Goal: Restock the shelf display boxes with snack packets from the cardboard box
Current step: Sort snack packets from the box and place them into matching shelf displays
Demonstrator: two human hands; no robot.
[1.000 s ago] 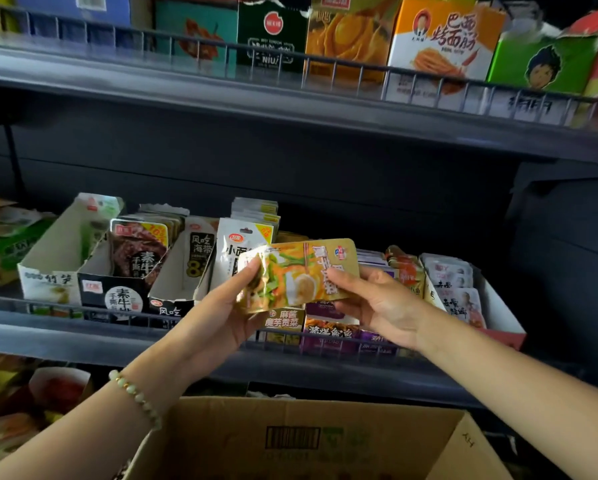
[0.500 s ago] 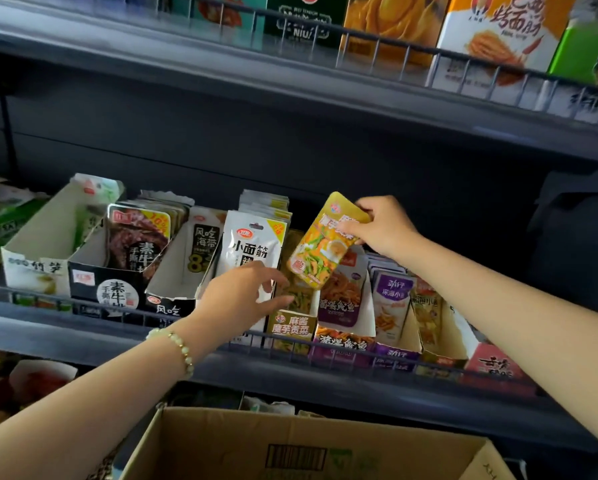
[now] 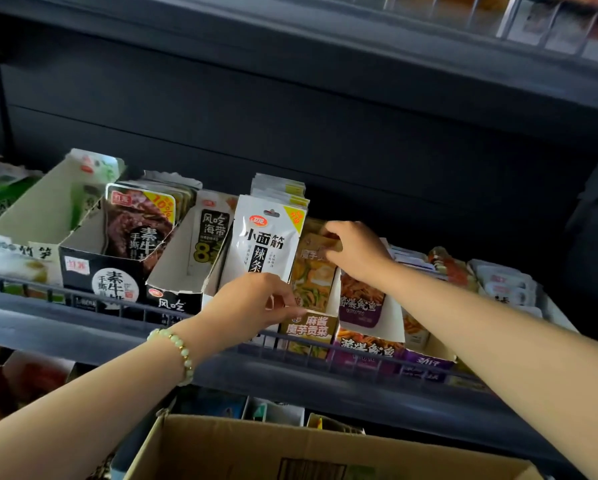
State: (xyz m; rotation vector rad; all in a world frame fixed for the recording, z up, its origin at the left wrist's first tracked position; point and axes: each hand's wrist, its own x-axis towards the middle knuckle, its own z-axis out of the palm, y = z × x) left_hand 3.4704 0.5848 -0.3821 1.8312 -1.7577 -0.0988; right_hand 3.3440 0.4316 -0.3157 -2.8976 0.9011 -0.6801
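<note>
Two bare hands work at the shelf (image 3: 82, 327) in the head view, both reaching up from the lower edge of the frame. The right hand (image 3: 356, 252) is over a yellow-green snack packet (image 3: 313, 275); its fingers are curled down and pinch the packet's top edge. The packet stands upright in a gold-fronted display box (image 3: 308, 329), which sits at the shelf's front edge, against the wire rail (image 3: 61, 293), about midway along the shelf. The left hand (image 3: 252, 303), with a pale bead bracelet (image 3: 179, 348) on its wrist, has its bent fingers at the top of that box's front wall; whether they pinch the wall or only touch it I cannot tell.

Just left of the gold-fronted box a white packet (image 3: 266, 237) with black characters stands tall at the head of a stack, its lower part hidden by the left hand. Further towards the shelf's left end come a torn-fronted display box (image 3: 183, 282), a black display box (image 3: 113, 278) full of dark packets, and a white display box (image 3: 23, 251). Right of the gold one, touching it, is a purple display box (image 3: 363, 344) with purple packets, and more packets lie beyond it towards the right end, blurred.

Below the shelf, at the frame's bottom edge, the open cardboard box (image 3: 256, 452) shows its brown flap; its contents are out of sight.
</note>
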